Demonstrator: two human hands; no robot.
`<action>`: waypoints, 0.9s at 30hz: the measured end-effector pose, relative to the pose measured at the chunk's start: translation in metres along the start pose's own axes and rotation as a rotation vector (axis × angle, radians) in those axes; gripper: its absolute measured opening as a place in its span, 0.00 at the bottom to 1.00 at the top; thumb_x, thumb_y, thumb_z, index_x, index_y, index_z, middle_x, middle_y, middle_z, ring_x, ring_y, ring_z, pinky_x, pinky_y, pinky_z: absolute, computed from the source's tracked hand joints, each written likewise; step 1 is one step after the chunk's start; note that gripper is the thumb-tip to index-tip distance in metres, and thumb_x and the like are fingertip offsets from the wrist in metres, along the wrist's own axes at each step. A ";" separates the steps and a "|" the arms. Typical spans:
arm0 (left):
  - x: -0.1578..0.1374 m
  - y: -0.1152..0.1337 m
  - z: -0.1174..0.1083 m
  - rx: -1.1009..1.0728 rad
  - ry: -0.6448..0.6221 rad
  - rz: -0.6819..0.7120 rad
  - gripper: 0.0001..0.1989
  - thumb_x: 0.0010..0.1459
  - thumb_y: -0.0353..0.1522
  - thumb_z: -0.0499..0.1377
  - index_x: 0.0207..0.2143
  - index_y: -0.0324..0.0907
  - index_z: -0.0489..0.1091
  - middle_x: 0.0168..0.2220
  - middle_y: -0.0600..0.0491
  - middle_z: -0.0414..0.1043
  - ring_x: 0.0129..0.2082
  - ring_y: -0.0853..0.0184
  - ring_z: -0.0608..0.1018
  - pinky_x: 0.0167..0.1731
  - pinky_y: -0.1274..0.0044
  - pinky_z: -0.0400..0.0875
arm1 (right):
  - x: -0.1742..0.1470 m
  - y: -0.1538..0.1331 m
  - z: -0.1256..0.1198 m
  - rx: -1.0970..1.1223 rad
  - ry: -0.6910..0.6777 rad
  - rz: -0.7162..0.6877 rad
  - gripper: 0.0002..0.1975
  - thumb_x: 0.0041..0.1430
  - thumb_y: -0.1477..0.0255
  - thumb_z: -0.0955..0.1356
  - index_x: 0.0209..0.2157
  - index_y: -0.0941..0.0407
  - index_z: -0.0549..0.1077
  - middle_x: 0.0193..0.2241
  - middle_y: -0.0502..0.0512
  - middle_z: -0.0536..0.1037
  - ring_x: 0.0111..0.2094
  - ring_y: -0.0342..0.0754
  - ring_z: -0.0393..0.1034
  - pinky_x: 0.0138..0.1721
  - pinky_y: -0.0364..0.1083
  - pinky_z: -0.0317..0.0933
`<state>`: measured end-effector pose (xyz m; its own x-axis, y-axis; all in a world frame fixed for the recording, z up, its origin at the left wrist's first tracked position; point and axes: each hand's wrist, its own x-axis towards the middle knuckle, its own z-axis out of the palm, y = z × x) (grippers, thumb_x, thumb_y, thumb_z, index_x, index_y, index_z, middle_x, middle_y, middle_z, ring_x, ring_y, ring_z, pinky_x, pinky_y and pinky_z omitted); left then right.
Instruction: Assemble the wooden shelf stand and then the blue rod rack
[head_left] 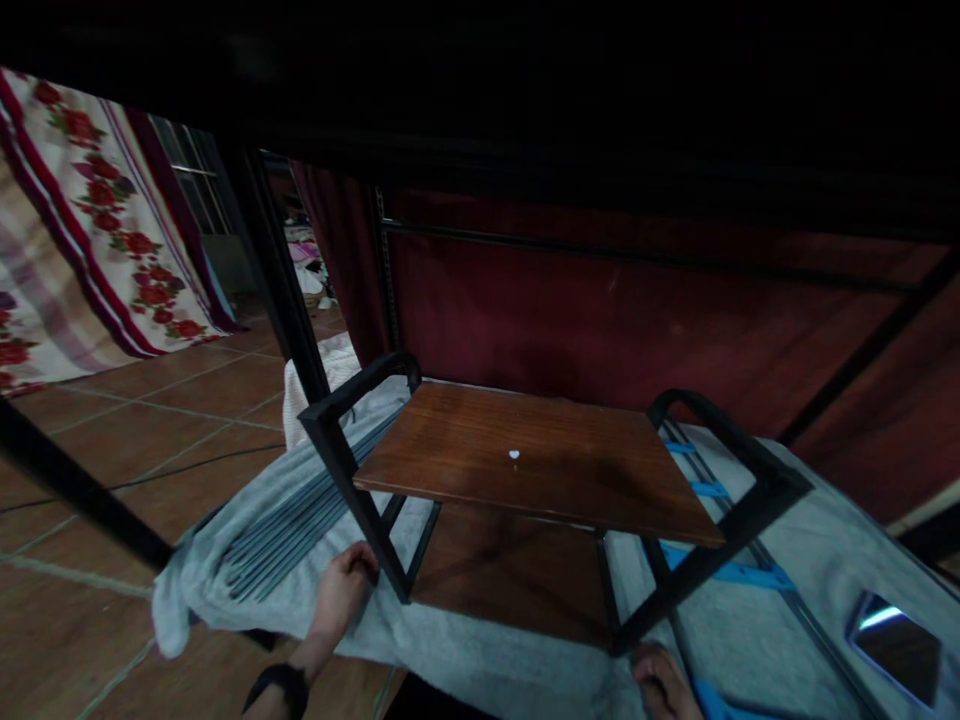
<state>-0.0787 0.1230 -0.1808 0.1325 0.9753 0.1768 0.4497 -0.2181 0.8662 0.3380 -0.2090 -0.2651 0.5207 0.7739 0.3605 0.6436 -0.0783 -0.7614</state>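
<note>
A small two-tier rack with a black metal frame [750, 510] stands upright on a grey cloth [480, 640]. Its upper brown wooden board [555, 450] carries a small white heart-shaped mark, and a lower board [517, 570] shows beneath. Beside the foot of the left leg, my left hand [349, 585] rests on the cloth with its fingers curled in. My right hand [660, 680] is also curled, low by the right front leg at the picture's bottom edge. Whatever either hand may hold is hidden.
Many thin grey rods [300, 530] lie bundled left of the rack. To the right are long dark bars with blue plastic pieces [750, 575] and a phone [896, 645]. Dark frame posts [281, 270] and an overhead beam surround this spot; a red curtain [525, 310] hangs behind.
</note>
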 end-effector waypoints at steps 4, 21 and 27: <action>0.000 0.007 0.009 -0.090 0.015 -0.059 0.08 0.40 0.36 0.51 0.19 0.44 0.67 0.18 0.52 0.70 0.21 0.62 0.73 0.25 0.73 0.71 | -0.004 0.002 -0.003 -0.041 0.036 0.025 0.19 0.59 0.54 0.63 0.25 0.52 0.76 0.32 0.56 0.79 0.37 0.51 0.75 0.40 0.47 0.71; -0.011 0.011 0.004 -0.185 0.096 -0.154 0.21 0.44 0.49 0.57 0.35 0.44 0.67 0.23 0.55 0.73 0.25 0.60 0.77 0.25 0.72 0.73 | -0.030 -0.018 0.016 0.061 0.192 0.289 0.26 0.61 0.47 0.60 0.33 0.54 0.76 0.38 0.58 0.78 0.43 0.51 0.73 0.46 0.46 0.67; -0.010 0.009 0.002 -0.162 0.087 -0.173 0.21 0.43 0.51 0.57 0.30 0.44 0.69 0.23 0.53 0.74 0.25 0.60 0.77 0.26 0.71 0.74 | -0.028 -0.022 0.018 0.093 0.207 0.261 0.26 0.61 0.47 0.60 0.31 0.54 0.75 0.32 0.55 0.78 0.38 0.49 0.74 0.42 0.45 0.67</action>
<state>-0.0742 0.1114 -0.1753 -0.0137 0.9985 0.0529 0.3109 -0.0460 0.9493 0.2989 -0.2176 -0.2677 0.7700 0.5904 0.2418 0.4248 -0.1916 -0.8848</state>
